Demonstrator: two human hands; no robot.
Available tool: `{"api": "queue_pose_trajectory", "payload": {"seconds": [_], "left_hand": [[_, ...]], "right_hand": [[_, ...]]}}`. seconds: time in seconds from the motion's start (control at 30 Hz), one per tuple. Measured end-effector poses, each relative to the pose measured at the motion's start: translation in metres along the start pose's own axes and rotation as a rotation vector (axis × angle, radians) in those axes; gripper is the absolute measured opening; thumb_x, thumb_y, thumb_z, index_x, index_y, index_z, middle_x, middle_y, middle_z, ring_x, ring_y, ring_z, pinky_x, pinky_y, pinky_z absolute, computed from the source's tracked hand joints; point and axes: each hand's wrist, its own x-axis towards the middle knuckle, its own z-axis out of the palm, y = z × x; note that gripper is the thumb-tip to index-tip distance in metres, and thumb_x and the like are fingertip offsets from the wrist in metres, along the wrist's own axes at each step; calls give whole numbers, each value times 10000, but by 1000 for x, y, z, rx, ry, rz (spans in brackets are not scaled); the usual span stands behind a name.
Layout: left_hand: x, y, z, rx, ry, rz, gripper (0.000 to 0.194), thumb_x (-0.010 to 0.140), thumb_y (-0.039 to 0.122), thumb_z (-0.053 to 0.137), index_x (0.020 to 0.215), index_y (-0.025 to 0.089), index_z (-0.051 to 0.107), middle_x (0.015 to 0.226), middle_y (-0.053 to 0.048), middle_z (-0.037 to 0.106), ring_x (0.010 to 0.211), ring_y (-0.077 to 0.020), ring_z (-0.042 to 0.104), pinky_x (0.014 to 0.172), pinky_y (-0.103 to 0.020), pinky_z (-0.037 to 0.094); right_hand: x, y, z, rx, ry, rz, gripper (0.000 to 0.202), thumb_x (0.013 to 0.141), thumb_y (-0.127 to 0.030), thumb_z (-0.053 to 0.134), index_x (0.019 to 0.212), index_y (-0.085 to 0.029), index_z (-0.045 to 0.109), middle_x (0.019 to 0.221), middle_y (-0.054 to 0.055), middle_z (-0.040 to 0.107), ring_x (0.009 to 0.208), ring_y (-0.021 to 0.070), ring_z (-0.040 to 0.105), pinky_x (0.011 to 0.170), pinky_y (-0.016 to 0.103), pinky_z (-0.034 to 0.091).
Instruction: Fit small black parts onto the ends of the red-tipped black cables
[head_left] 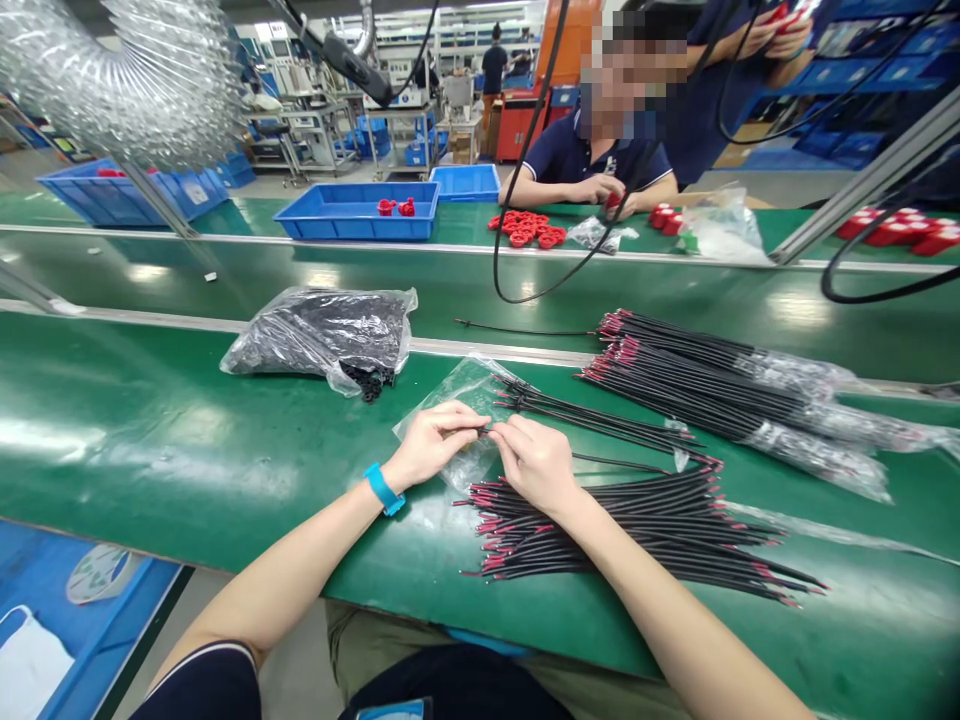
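My left hand (pixel 437 443), with a blue band on its wrist, pinches a small dark part at the tip of a black cable. My right hand (pixel 536 462) is closed round the same black cable (pixel 619 463), whose far end runs out to the right. The fingertips of both hands nearly meet, and the small part between them is mostly hidden. Under the hands lies a clear plastic bag (pixel 454 395). Just behind my right hand is a small bundle of black cables (pixel 600 420). A wide pile of black cables with red wire ends (pixel 637 525) lies below my right forearm.
A plastic bag of black parts (pixel 322 335) rests back left. Partly wrapped cable bundles (pixel 705 385) lie back right. Beyond, a blue bin (pixel 360 225) and red rings (pixel 529 230) stand on the far bench, where a co-worker (pixel 600 160) sits. Black hanging cords (pixel 496 240) dangle ahead.
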Motion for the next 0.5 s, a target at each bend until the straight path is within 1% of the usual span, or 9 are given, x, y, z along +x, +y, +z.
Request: {"api": "queue_pose_trajectory", "payload": {"seconds": [0.1,0.17,0.23,0.3,0.37,0.4,0.5], "left_hand": [[-3,2,5,80,23,109,226,902,195,616,1080,216,755,976,-75,701,899,-165,650,812,-304,539],[-4,2,8,136,28,178,249,914,181,590,1107,219,742,1006,-78,705,933,-172,652,857,-325,535],[-6,2,9,171,18,198,336,918,172,572,1231,232,680,1033,-73,706,950,-173,652,882,-333,532],[-5,1,8,157,19,143,509,907,166,578,1405,253,527,1019,-54,710,916,-160,658,877,-321,536],[-4,0,5,102,59,54,675,882,173,613,1504,265,367,976,-30,709,872,-147,662,862,-305,540],[-3,-1,4,72,90,19,722,868,181,635,1518,265,330,961,-24,707,864,-144,664,864,-300,540],[-2,-2,2,-1,151,-22,755,840,204,680,1509,246,332,955,-26,701,886,-146,666,899,-306,532]], "right_hand": [[-1,-2,4,139,-37,94,357,1004,-245,428,715,-155,618,647,21,542,599,103,480,601,254,333],[-2,-2,7,232,-73,133,371,1010,-252,415,702,-157,601,652,17,548,602,100,495,609,246,347],[-2,-2,9,306,-114,166,363,1015,-259,408,725,-163,604,690,17,580,630,98,529,632,237,370],[0,-2,11,336,-142,203,356,1020,-277,407,754,-171,619,715,15,598,650,101,551,644,235,384],[1,-3,12,340,-131,238,344,1022,-301,410,800,-180,644,739,20,612,674,110,570,657,238,403],[1,-4,13,342,-107,252,319,1019,-313,422,853,-185,661,772,26,630,698,117,585,672,240,418],[1,-4,14,383,-7,260,237,998,-329,479,1024,-193,671,907,52,677,798,140,628,742,249,464]]}}
